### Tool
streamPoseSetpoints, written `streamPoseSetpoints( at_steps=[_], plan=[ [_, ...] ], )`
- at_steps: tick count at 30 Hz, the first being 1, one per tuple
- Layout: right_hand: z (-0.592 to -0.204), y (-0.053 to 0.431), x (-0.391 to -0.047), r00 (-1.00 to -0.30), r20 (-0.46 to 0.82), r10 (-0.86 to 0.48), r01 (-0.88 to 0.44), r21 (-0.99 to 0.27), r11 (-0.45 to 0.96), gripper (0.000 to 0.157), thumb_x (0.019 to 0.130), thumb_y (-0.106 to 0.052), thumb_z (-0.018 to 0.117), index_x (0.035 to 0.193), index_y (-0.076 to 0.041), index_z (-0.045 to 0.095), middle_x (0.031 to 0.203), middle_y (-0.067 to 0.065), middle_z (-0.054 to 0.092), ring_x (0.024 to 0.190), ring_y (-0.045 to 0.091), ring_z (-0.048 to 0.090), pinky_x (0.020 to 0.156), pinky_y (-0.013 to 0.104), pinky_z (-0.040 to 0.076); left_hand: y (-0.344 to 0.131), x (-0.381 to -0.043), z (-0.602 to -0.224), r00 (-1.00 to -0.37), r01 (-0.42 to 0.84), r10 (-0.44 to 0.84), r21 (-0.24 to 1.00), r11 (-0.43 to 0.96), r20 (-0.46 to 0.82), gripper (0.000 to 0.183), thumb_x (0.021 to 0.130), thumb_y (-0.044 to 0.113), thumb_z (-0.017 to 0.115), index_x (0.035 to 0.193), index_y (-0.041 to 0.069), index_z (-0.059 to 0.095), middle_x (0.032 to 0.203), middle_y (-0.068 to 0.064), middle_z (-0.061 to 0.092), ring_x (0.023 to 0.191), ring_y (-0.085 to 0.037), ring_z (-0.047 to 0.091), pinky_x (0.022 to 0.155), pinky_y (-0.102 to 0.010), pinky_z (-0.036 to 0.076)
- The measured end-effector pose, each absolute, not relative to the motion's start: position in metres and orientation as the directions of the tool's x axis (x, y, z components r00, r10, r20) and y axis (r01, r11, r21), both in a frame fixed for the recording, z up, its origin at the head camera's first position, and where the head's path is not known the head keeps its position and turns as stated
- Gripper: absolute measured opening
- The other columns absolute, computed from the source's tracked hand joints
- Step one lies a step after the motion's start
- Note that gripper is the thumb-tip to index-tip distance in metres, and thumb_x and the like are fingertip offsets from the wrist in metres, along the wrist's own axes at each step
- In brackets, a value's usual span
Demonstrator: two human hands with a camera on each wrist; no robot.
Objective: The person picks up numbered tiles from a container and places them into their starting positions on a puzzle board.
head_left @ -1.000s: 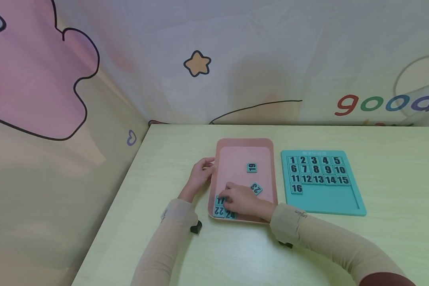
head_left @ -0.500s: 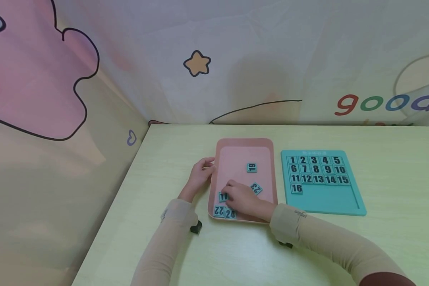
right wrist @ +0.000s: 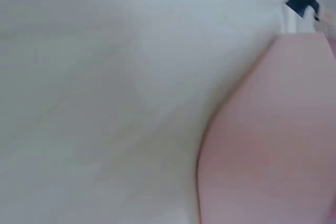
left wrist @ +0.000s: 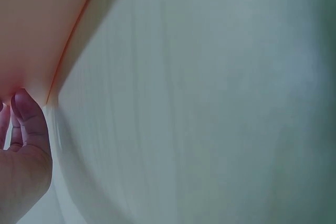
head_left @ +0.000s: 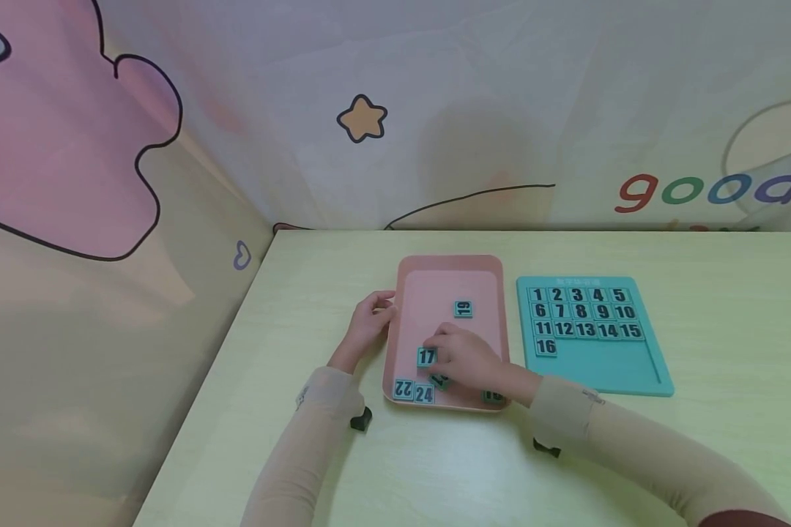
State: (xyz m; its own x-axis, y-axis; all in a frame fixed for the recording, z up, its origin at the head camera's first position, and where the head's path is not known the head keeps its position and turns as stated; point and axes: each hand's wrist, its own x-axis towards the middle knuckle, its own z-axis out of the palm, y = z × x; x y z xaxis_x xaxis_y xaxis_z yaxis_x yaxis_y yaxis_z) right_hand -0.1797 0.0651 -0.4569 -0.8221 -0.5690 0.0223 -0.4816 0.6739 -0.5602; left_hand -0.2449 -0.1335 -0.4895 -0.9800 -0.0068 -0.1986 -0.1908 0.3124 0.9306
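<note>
Over the pink rectangular tray (head_left: pixel 418 293), your right hand (head_left: pixel 468 360) pinches a small square turquoise tile marked 17 (head_left: pixel 426 357), with a partly hidden tile (head_left: pixel 440 382) just below it. Your left hand (head_left: pixel 368 323) rests its loosely extended fingers and thumb against the tray's left rim. Tile 22 (head_left: pixel 404 389) and tile 24 (head_left: pixel 425 394) lie in the tray's near left corner; to its right sits the flat turquoise board (head_left: pixel 600 367), tiles 1 to 16 (head_left: pixel 585 330) set in rows
</note>
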Motion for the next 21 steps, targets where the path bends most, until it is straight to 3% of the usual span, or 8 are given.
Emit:
streamPoseSetpoints(
  at_steps=[4, 11, 21],
  plan=[
    [-0.448, 0.089, -0.181, -0.846, 0.052, -0.531, -0.458, -0.582, 0.672, 0.034, 0.076, -0.021, 0.067, 0.108, -0.012, 0.063, 0.101, 0.001, 0.056, 0.089, 0.015, 0.052, 0.074, 0.026, 0.046, -0.133, -0.245, -0.489, -0.978, -0.202, -0.007, 0.933, 0.298, -0.21, 0.033, 0.086, 0.014, 0.054, 0.119, 0.011, 0.052, 0.099, -0.008, 0.05, 0.072, -0.014, 0.051, 0.063, -0.02, 0.045],
    [-0.44, 0.133, -0.186, -0.886, 0.085, -0.456, -0.393, -0.659, 0.641, 0.036, 0.075, -0.013, 0.066, 0.11, -0.008, 0.061, 0.103, 0.007, 0.052, 0.074, 0.017, 0.046, 0.058, 0.024, 0.039, -0.134, -0.246, -0.488, -0.978, -0.2, -0.007, 0.929, 0.311, -0.209, 0.033, 0.086, 0.014, 0.054, 0.12, 0.011, 0.052, 0.1, -0.008, 0.05, 0.073, -0.014, 0.05, 0.064, -0.02, 0.045],
    [-0.444, 0.192, -0.192, -0.916, 0.107, -0.387, -0.38, -0.543, 0.749, 0.037, 0.076, -0.015, 0.067, 0.111, -0.007, 0.06, 0.106, 0.01, 0.053, 0.069, 0.015, 0.05, 0.057, 0.022, 0.043, -0.133, -0.246, -0.488, -0.977, -0.205, -0.007, 0.928, 0.312, -0.213, 0.032, 0.087, 0.015, 0.054, 0.118, 0.013, 0.053, 0.099, -0.007, 0.051, 0.073, -0.015, 0.05, 0.064, -0.02, 0.045]
  ],
)
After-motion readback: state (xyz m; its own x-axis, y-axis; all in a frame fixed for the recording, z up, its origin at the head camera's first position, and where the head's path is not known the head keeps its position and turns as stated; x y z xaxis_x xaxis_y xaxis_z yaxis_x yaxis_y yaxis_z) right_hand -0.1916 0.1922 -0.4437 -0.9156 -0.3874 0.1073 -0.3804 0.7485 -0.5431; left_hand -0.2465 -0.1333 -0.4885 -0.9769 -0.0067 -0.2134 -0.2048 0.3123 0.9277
